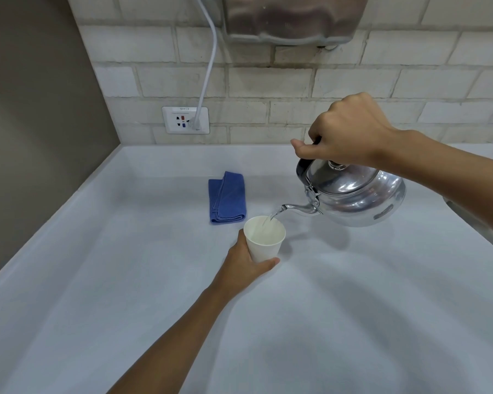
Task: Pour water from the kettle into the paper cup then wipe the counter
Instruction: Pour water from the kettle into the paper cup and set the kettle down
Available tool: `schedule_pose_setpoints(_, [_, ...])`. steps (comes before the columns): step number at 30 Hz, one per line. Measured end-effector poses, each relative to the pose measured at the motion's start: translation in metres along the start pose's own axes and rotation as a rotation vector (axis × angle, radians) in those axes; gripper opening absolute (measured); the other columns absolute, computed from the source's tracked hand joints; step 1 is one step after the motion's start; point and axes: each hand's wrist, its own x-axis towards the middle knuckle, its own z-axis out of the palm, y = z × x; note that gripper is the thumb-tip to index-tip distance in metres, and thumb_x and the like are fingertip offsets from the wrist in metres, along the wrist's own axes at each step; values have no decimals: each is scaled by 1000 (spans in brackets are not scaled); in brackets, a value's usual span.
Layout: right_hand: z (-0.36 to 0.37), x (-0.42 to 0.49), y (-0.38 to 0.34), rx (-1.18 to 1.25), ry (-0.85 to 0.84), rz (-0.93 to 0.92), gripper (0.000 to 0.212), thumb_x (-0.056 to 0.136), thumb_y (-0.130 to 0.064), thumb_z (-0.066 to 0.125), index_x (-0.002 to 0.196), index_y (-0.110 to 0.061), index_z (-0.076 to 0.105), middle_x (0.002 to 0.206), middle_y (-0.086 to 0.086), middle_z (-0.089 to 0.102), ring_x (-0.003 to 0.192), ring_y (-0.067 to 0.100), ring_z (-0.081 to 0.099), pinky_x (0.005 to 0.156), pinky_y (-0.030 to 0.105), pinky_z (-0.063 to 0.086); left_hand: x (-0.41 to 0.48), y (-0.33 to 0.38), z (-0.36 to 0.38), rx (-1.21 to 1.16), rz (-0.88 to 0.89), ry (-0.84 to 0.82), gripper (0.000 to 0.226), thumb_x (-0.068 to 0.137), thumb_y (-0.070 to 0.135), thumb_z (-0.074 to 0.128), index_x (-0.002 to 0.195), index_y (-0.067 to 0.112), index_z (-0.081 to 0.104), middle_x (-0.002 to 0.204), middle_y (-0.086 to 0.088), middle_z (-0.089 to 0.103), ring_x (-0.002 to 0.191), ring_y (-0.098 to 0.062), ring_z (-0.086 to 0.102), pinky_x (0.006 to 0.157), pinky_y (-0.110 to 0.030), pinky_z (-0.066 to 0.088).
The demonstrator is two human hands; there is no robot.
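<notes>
A shiny metal kettle [353, 194] hangs tilted above the white counter [125, 280], its spout pointing left and down. My right hand [347, 132] grips its black handle from above. A thin stream of water runs from the spout into a white paper cup [264, 241], which stands upright on the counter. My left hand [245, 265] wraps around the cup's lower left side. A folded blue cloth [227, 197] lies on the counter just behind the cup, touching nothing.
A brick-tiled wall runs along the back with a socket plate [185, 120] and a white cable [208, 66] plugged in. A metal appliance [291, 18] hangs on the wall above. A brown side wall bounds the left. A sink edge [478, 223] shows at right.
</notes>
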Motion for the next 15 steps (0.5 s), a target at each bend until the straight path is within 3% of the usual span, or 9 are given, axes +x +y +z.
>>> schedule_pose_setpoints(15, [-1,-2,1,-19,34,-36,54,79,-41,44,36,-9,34,33,-5,8,36,13,6,47,20,13,1,-1,0,8,0,7,84,66,38,80,133,26,30,128,5,51,112,-12,50,86,-22,43])
